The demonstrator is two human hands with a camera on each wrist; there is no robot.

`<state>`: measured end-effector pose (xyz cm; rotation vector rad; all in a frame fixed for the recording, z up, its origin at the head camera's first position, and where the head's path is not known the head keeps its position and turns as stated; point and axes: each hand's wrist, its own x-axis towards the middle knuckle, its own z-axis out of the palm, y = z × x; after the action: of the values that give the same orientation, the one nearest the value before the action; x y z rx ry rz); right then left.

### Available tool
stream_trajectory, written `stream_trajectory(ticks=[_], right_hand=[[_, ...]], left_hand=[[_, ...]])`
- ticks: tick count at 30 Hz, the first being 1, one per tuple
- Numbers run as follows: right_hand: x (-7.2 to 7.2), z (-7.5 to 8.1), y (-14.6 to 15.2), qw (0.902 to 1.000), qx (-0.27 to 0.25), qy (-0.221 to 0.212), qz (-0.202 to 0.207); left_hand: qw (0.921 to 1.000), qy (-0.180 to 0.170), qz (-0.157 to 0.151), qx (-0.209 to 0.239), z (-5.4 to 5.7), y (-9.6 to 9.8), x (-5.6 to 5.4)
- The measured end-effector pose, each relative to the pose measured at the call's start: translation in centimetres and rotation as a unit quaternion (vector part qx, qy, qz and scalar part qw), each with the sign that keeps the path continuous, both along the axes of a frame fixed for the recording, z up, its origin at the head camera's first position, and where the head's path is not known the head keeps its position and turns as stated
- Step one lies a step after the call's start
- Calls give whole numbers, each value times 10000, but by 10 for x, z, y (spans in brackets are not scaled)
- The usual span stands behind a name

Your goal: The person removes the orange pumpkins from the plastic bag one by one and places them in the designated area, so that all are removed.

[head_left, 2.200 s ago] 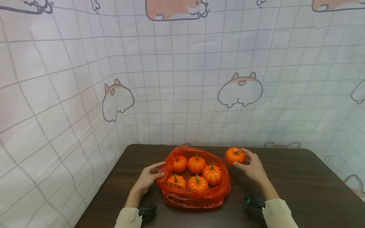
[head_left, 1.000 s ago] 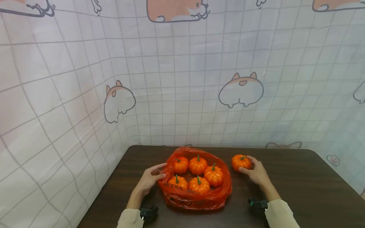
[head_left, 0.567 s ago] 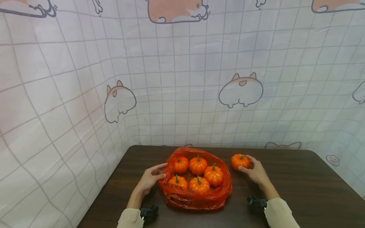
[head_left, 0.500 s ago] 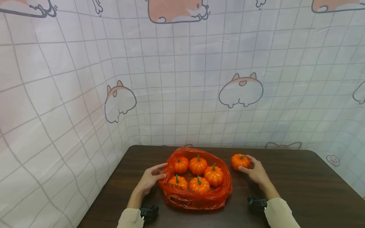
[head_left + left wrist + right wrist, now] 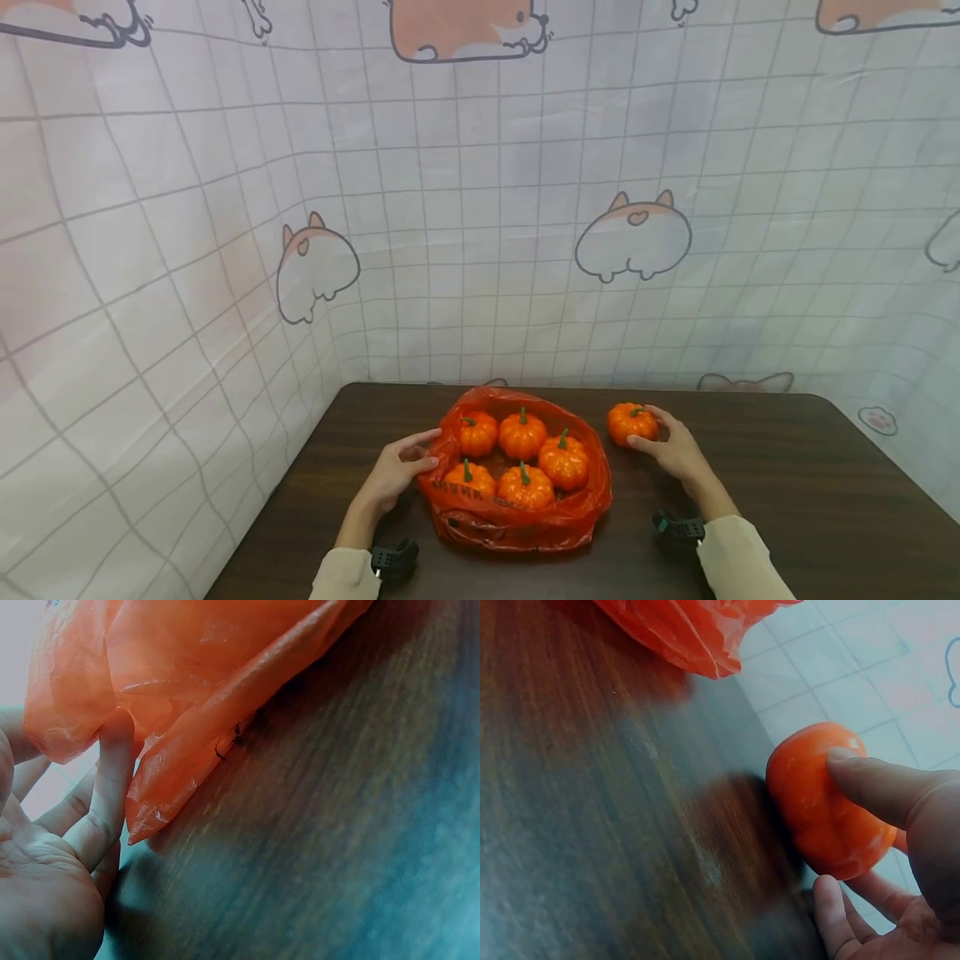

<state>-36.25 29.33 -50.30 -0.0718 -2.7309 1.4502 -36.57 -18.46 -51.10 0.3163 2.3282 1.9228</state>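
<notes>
A red-orange plastic bag lies wide open in the middle of the table, with several small orange pumpkins with green stems inside. At its left side my left hand holds the bag's edge between thumb and fingers. The left wrist view shows the thin film of the bag draped over those fingers. To the right of the bag, my right hand grips another small pumpkin. In the right wrist view the thumb presses the side of this pumpkin, fingers beneath and behind it, close over the tabletop.
The dark wood-grain table extends to both sides and in front of the bag. A white grid-patterned cloth with cartoon dogs hangs behind and to the left. Black bands sit on both wrists.
Over the first second my right hand lowers the pumpkin and shifts it slightly right, away from the bag. Since then it has barely moved. My left hand stays at the bag's edge.
</notes>
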Motion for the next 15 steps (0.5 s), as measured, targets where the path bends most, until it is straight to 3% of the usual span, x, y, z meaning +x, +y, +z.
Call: stream_trajectory(ticks=[15], right_hand=[[-4,3,2,9997,-159,-133,148]], left_hand=[[10000,-29,30,-15,0,1,-1]])
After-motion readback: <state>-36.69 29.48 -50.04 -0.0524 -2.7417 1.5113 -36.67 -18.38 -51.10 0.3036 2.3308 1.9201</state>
